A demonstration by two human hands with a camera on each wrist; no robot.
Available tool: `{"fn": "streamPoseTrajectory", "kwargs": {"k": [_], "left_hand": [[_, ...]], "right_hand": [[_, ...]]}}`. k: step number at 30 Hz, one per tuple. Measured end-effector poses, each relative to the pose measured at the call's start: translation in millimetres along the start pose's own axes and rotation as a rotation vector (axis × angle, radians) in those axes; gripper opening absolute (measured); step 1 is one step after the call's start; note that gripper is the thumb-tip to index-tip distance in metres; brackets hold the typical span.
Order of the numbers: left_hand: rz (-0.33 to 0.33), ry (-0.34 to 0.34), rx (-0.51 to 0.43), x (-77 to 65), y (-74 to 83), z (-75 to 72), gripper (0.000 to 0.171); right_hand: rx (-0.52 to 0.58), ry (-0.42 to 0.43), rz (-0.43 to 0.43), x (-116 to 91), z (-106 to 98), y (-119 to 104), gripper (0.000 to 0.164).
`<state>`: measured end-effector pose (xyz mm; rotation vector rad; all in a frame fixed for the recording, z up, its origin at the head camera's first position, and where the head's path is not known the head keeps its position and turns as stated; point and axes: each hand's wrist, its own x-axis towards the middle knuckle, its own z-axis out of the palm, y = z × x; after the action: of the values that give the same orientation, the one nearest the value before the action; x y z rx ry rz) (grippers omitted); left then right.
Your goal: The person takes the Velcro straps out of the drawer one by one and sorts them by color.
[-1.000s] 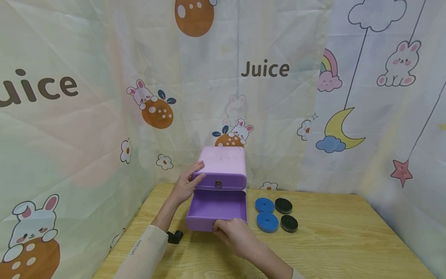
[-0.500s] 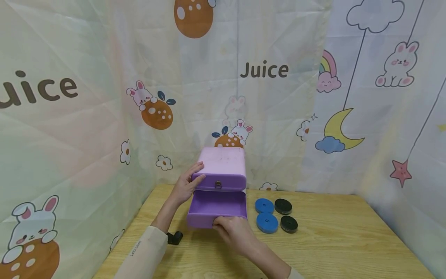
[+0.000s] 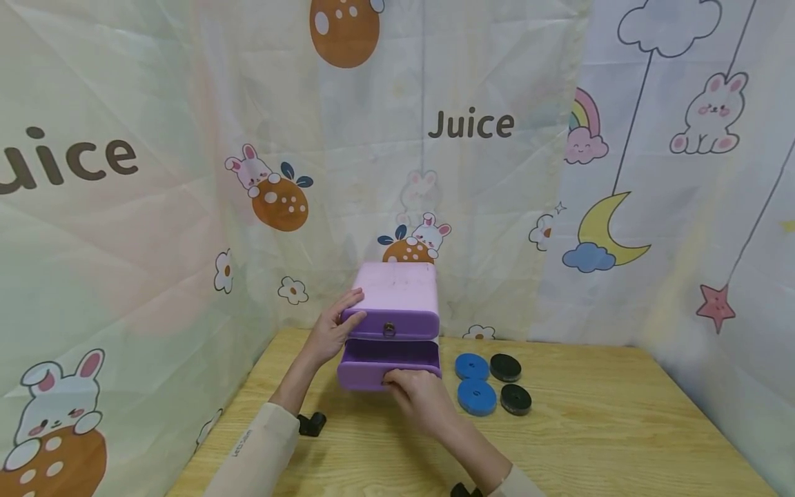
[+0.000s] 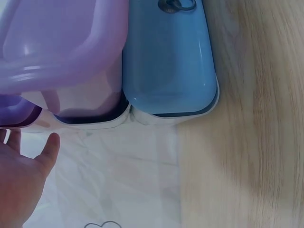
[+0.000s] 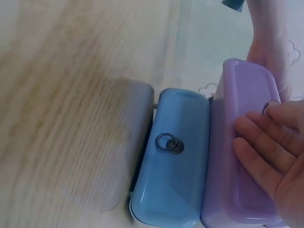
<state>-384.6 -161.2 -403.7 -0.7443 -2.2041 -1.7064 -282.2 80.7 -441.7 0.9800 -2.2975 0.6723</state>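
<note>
A small drawer cabinet (image 3: 397, 284) with a pale pink top stands on the table. Its middle purple drawer (image 3: 360, 376) juts partway out below the closed top purple drawer (image 3: 410, 324). My right hand (image 3: 425, 400) is at that drawer's front, thumb and forefinger pinching its metal ring pull (image 5: 267, 107), other fingers lying against the front. My left hand (image 3: 329, 333) rests with extended fingers on the cabinet's upper left edge, thumb on the top drawer's front. Under the purple drawer, a closed blue drawer (image 5: 183, 166) shows in both wrist views, hidden in the head view.
Two blue discs (image 3: 476, 397) and two black discs (image 3: 515, 399) lie on the wooden table (image 3: 590, 428) right of the cabinet. A small black object (image 3: 312, 423) shows beside the left sleeve. Printed curtains (image 3: 484, 207) hang close behind and at the sides.
The middle purple drawer has slid inward, its opening narrowing, with my right hand moving forward along with it. My left hand stays at the cabinet's edge.
</note>
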Motion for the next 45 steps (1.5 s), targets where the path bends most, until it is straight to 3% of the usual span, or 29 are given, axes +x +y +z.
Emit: {"fn": "streamPoseTrajectory", "kwargs": {"k": [14,22,36,45], "left_hand": [[0.009,0.017,0.031,0.0,-0.8,0.9,0.051],[0.003,0.017,0.028,0.2,0.2,1.2,0.05],[-0.006,0.017,0.045,-0.5,-2.0,1.2,0.05],[-0.009,0.012,0.046,0.3,-2.1,0.1,0.051]], "right_hand": [[0.071,-0.03,0.03,8.8,6.2,15.5,0.009],[0.104,-0.049,0.097,12.2,7.7,19.9,0.013],[0.145,-0.021,0.146,16.5,12.6,25.5,0.011],[0.174,-0.024,0.152,15.8,15.0,29.5,0.026]]}}
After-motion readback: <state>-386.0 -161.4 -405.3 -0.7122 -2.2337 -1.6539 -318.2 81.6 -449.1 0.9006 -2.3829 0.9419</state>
